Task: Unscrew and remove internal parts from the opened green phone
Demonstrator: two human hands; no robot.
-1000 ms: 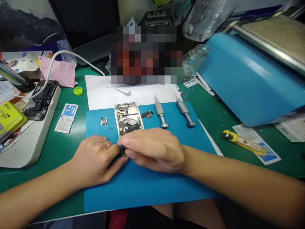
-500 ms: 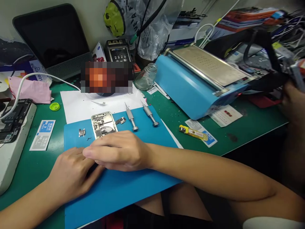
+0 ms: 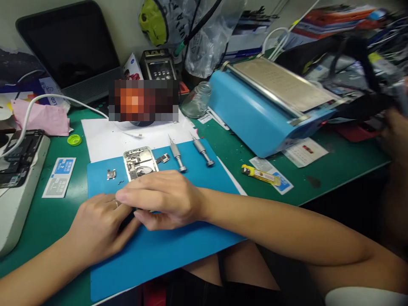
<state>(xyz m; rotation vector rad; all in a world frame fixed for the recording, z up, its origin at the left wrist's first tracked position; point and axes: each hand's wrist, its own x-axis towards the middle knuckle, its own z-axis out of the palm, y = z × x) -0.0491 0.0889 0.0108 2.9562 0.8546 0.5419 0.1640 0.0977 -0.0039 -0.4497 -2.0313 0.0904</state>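
An opened phone (image 3: 139, 158) lies on the blue mat (image 3: 178, 242), its inner parts bare. My left hand (image 3: 100, 223) grips its lower end, thumb at the near edge; the fingertips are partly hidden. Over the phone's lower half hovers my right hand (image 3: 165, 197), fingers curved and thumb apart from them, with nothing visible between. Left of the phone sit a small metal-and-board part (image 3: 111, 174) and tiny dark pieces (image 3: 120, 182). A small flex part (image 3: 163, 158) touches or nearly touches the phone's right side. Two grey screwdrivers (image 3: 177, 156) (image 3: 202, 148) lie further right.
A blue machine with a metal plate (image 3: 251, 112) stands at the right, near a yellow cutter (image 3: 259, 174). Behind are a glass jar (image 3: 197, 102) and a dark screen (image 3: 68, 46). A white cable (image 3: 60, 97) arches at left. Another person's blurred arm (image 3: 395, 136) is at far right.
My right thumb has moved down, away from the fingers, widening the gap between them. My left hand stays at the phone. The whole view has shifted slightly.
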